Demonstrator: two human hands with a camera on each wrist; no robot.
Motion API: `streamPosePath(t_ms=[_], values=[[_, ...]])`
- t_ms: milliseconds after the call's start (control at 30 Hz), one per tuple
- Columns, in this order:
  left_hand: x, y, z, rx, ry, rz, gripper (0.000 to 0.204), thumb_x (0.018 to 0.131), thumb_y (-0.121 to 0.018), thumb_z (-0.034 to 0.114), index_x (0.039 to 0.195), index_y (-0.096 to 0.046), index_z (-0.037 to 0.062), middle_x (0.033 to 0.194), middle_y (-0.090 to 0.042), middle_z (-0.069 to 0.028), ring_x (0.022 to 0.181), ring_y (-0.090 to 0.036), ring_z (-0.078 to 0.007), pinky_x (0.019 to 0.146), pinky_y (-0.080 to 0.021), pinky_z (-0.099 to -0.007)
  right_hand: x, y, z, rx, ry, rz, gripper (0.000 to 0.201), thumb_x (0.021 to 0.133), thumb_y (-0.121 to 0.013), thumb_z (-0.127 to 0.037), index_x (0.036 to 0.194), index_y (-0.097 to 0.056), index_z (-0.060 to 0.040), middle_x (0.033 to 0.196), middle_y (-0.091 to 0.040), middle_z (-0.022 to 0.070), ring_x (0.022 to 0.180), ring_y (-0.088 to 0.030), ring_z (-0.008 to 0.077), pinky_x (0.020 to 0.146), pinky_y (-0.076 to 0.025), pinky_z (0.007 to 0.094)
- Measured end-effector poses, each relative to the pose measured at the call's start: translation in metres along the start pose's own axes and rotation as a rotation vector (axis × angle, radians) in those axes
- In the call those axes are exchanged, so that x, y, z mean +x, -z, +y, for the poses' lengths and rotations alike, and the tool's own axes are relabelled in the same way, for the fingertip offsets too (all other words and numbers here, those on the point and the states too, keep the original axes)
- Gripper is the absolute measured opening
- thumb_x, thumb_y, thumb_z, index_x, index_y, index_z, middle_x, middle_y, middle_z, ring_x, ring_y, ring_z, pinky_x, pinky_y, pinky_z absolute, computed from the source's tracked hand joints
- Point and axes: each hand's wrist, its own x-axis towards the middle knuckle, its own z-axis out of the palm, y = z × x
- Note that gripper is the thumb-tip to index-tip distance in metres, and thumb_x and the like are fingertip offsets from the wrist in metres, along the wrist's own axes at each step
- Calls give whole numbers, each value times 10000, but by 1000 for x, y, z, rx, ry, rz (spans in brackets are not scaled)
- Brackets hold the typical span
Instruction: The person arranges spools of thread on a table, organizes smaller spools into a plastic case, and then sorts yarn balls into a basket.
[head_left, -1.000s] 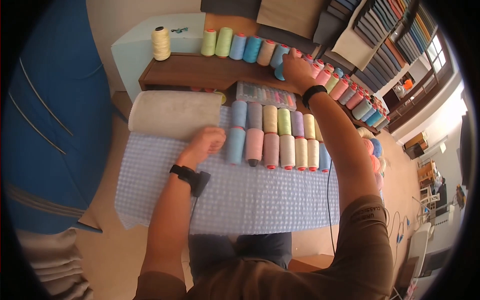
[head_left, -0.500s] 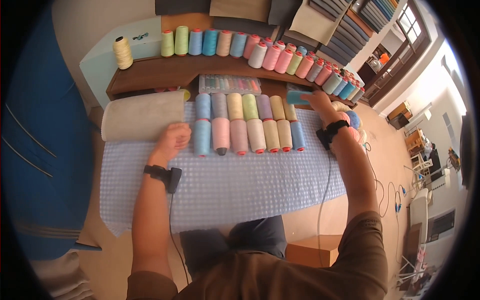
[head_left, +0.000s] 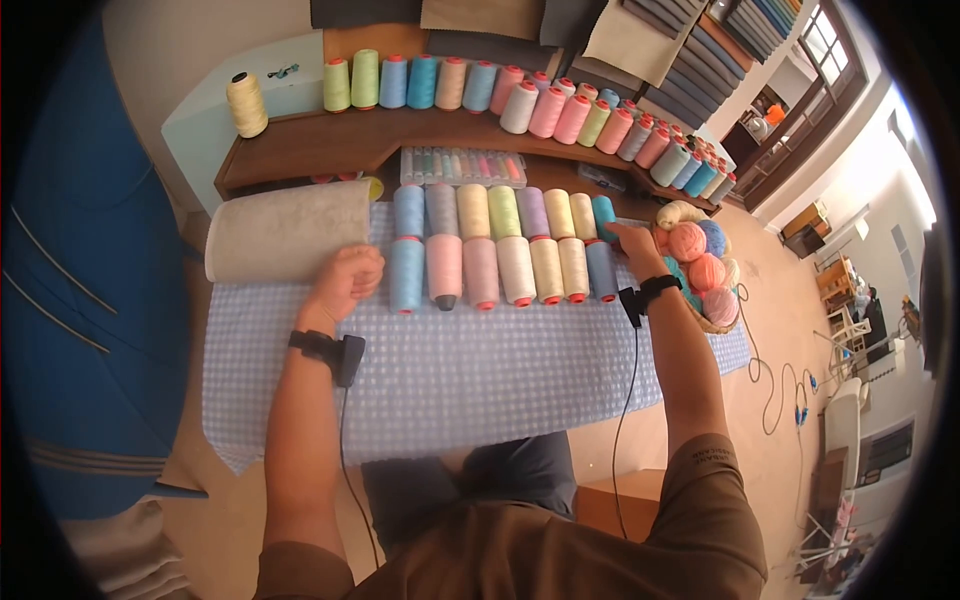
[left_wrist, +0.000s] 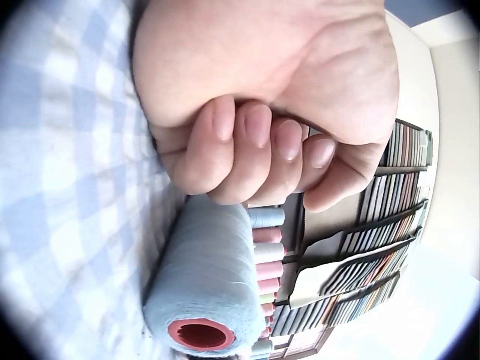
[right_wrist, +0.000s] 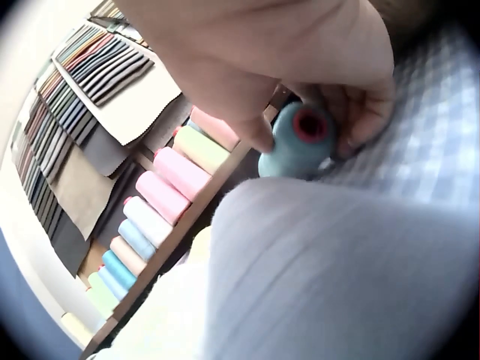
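Observation:
Pinched between the thumb and fingers of my right hand [head_left: 637,248] is a teal thread spool [head_left: 603,211], at the right end of the far row on the checked cloth. In the right wrist view the red core end of this teal spool [right_wrist: 289,146] faces the camera, close behind a large pale blue spool [right_wrist: 337,270]. My left hand [head_left: 347,283], its fingers curled into the palm with nothing held, rests on the cloth left of the rows. A light blue spool [left_wrist: 206,277] lies close beside it. Two rows of pastel spools lie end to end on the cloth.
A curved brown shelf [head_left: 300,150] behind carries many upright spools. A clear case of small bobbins [head_left: 463,167] sits below it. A basket of yarn balls [head_left: 715,322] stands right of my right hand. Grey fabric [head_left: 285,232] lies at the table's left. Cables hang from both wrists.
My right hand took the teal spool from the shelf and brought it down and toward me to the far row's right end. The view shifted; my left hand stayed on the cloth.

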Motion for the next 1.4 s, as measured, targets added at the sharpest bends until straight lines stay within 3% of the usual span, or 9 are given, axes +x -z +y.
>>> streamPosePath(t_ms=[67,367,467,567,667,800,900,1000,1400], values=[[0,1,-1,4,-2,-2,381,912,-609,103,643,-352,188,583,-314,82,476,-258,-44,452,-188,-246,-14,5,-13,-141,28,9,494,816,-832,-395,929,-746,79,850,-713,94,731,-644,182,651,-488,340],[0,0,0,8,-1,-7,379,920,-604,95,650,-357,192,585,-318,87,473,-258,-37,447,-186,-239,14,3,6,-353,156,-80,431,879,-773,-416,926,-753,12,769,-651,45,665,-584,159,603,-447,342],[0,-1,1,6,2,-12,380,921,-603,97,650,-355,192,585,-318,87,474,-259,-36,446,-184,-239,7,15,-2,-527,136,-65,526,863,-750,-439,982,-740,73,836,-736,197,770,-718,278,713,-541,386],[-1,1,1,-8,-3,-11,381,922,-602,98,648,-353,192,585,-317,86,475,-257,-36,446,-181,-241,-28,25,-4,-670,334,104,585,868,-737,-462,1079,-713,83,876,-741,227,833,-738,305,757,-561,397],[1,2,-2,-6,-3,-1,381,920,-603,101,647,-352,193,585,-317,85,474,-255,-38,447,-179,-244,-88,26,-25,-532,120,-145,544,884,-731,-428,1054,-706,88,895,-751,176,810,-726,260,719,-556,378],[0,1,-1,10,0,-7,381,916,-604,105,647,-349,195,584,-316,85,473,-252,-40,448,-178,-247,-101,13,0,-536,322,-116,574,876,-765,-394,1175,-656,83,1019,-744,215,918,-735,288,829,-567,399],[-2,0,0,18,-5,-8,383,919,-602,109,646,-346,194,583,-316,86,472,-252,-40,447,-177,-249,-114,7,-9,-590,319,-94,641,859,-753,-455,1205,-642,73,1059,-740,247,1017,-730,365,890,-557,425],[-1,1,0,13,-2,-11,382,926,-598,114,648,-347,190,585,-320,86,472,-255,-40,447,-178,-248,-109,6,-3,-566,313,-101,609,881,-759,-407,1217,-625,83,1032,-733,230,949,-729,314,842,-562,397],[-2,0,1,15,1,3,338,923,-593,113,670,-377,176,601,-336,87,482,-269,-30,455,-184,-240,-94,9,-25,-676,382,-139,619,875,-728,-408,1245,-633,79,1104,-725,272,1065,-707,403,914,-545,450]])
